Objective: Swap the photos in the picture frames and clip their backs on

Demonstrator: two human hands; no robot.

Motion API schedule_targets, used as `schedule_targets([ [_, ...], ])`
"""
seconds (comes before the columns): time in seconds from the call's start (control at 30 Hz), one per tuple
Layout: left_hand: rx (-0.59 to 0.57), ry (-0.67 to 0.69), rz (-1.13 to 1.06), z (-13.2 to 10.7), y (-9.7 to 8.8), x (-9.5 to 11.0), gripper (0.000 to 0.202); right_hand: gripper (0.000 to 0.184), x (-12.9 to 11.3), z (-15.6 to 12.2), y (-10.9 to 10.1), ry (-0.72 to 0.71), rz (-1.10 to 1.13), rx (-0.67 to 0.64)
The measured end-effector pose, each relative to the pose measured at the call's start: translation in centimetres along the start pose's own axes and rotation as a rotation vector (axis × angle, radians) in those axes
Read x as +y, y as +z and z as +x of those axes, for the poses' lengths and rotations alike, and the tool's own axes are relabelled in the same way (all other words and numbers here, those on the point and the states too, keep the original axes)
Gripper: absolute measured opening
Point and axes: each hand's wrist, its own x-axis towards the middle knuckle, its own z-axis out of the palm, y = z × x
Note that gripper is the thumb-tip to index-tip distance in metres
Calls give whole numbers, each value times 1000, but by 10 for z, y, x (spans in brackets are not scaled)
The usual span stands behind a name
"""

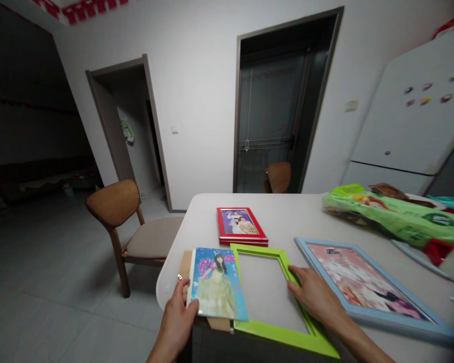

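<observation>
Pale, round-cornered tabletop [298,222] in a grey-floored room carries a flat lime-green picture frame [267,337], light and stiff but thin-railed, best taken by its long sides. It lies face up at the table's near edge, with the right hand [316,297] resting open, its fingers flat on the right rail. The left hand [176,322] pinches a glossy printed photo of a figure in a green gown [216,285] and brown cardboard backing [185,263] together near their lower left edge, both light and bendable.

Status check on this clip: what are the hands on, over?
Left hand gripping photo print and cardboard backing. Right hand resting on lime-green picture frame. Light-blue frame right beside it.
</observation>
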Motion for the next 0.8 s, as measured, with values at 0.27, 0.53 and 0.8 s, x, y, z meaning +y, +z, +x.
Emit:
schedule_targets([
  [0.27, -64, -176, -137, 12, 3, 8, 48, 47, -71, -16, 6, -79, 477, -190],
  [0.53, -287, -190, -407, 10, 18, 29, 34, 43, -96, -22, 16, -71, 645, -315],
  [0.8, -373, -195, -772, -11, 23, 57, 36, 54, -89, -28, -5, 178, 1146, -346],
])
